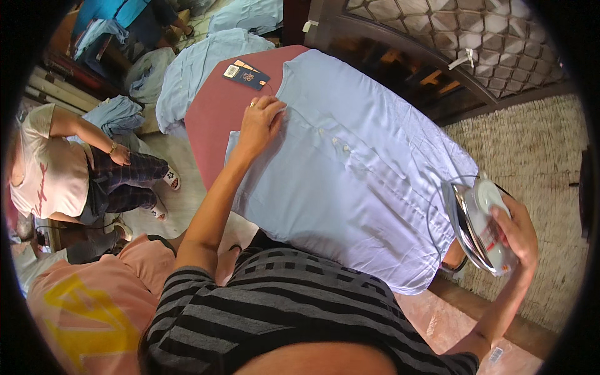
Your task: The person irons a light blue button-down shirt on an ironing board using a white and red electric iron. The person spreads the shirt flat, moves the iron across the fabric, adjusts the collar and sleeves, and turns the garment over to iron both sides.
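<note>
A light blue buttoned garment [350, 181] lies spread over a dark red ironing board [209, 112], its neck end toward the far left. My left hand [261, 125] rests at the garment's neck edge, fingers bent and pressed together on the cloth there; a ring shows on one finger. Beside it, dark hang tags [245, 75] lie on the board, joined by a thin string. Over at the right, my right hand [516, 230] is wrapped round the handle of a white iron [484, 219]. The iron is tilted up on its side, its metal soleplate facing the garment's lower end.
More light blue garments [200, 69] are heaped beyond the board. A person in a pale top [59, 162] stands at the left, and another in a peach shirt [94, 300] is close at lower left. A dark lattice-front cabinet [400, 56] stands behind; a woven mat [525, 137] lies right.
</note>
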`<control>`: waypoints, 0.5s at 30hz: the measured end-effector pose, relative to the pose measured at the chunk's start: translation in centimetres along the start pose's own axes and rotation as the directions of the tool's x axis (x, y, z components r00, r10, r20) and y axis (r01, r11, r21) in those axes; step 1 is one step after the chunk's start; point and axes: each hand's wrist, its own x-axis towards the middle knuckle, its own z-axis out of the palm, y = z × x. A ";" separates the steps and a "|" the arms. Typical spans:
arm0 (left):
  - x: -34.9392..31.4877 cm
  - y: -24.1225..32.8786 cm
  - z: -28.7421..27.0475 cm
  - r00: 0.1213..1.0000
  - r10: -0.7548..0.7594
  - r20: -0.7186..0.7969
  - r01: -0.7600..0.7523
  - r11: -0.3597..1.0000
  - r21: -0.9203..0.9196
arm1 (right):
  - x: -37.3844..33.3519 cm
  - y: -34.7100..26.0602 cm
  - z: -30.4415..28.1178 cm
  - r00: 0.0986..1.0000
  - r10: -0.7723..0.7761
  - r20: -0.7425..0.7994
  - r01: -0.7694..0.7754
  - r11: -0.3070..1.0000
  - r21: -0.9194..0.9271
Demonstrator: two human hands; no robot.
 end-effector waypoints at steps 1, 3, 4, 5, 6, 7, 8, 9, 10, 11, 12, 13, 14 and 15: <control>0.8 -0.6 0.6 1.000 0.002 0.003 -0.002 0.999 -0.039 | -1.4 0.3 0.4 1.000 0.007 0.006 -0.007 1.000 -0.014; 2.0 -0.7 2.1 0.996 -0.063 0.060 0.058 0.995 0.077 | -3.9 0.4 1.3 0.999 0.037 0.014 -0.036 0.998 -0.052; 2.6 -0.4 2.9 0.992 -0.090 0.085 0.078 0.988 0.132 | -4.8 0.5 2.2 0.998 0.059 0.001 -0.059 0.998 0.007; 3.1 0.2 3.3 0.986 -0.119 0.118 0.101 0.984 0.148 | -5.4 0.8 3.6 0.997 0.080 -0.013 -0.079 0.995 0.066; 3.5 0.6 3.6 0.977 -0.150 0.150 0.125 0.978 0.169 | -5.5 0.9 5.1 0.995 0.099 -0.024 -0.095 0.988 0.125; 3.5 0.8 3.6 0.965 -0.184 0.186 0.148 0.971 0.190 | -5.4 0.9 6.8 0.995 0.100 -0.020 -0.095 0.979 0.183; 3.5 0.8 3.6 0.970 -0.169 0.176 0.139 0.975 0.170 | -5.3 1.2 8.8 0.993 0.116 -0.038 -0.102 0.957 0.271; 3.4 0.6 3.5 0.974 -0.157 0.164 0.132 0.979 0.152 | -5.0 1.4 11.0 0.990 0.131 -0.054 -0.104 0.929 0.356; 3.2 0.4 3.3 0.977 -0.150 0.152 0.130 0.982 0.134 | -4.4 1.1 13.0 0.995 0.102 0.012 -0.097 0.903 0.419; 3.2 0.1 3.4 0.977 -0.147 0.155 0.146 0.989 0.020 | -3.9 0.5 14.8 0.995 0.076 0.064 -0.098 0.872 0.480; 2.8 -0.7 3.2 0.976 -0.151 0.155 0.165 0.983 -0.079 | -2.9 -0.3 16.8 0.998 0.025 0.059 -0.051 0.860 0.507; 2.5 -1.2 3.0 0.975 -0.159 0.157 0.186 0.966 -0.178 | -2.0 -1.6 18.8 0.998 -0.026 0.053 -0.006 0.847 0.532; 2.3 -1.3 2.7 0.981 -0.114 0.158 0.147 0.965 -0.215 | -1.0 -3.2 20.7 0.996 -0.053 0.070 -0.002 0.788 0.616; 2.2 -1.1 2.3 0.985 -0.071 0.156 0.110 0.961 -0.252 | 0.0 -4.4 21.8 0.995 -0.069 0.065 0.016 0.796 0.605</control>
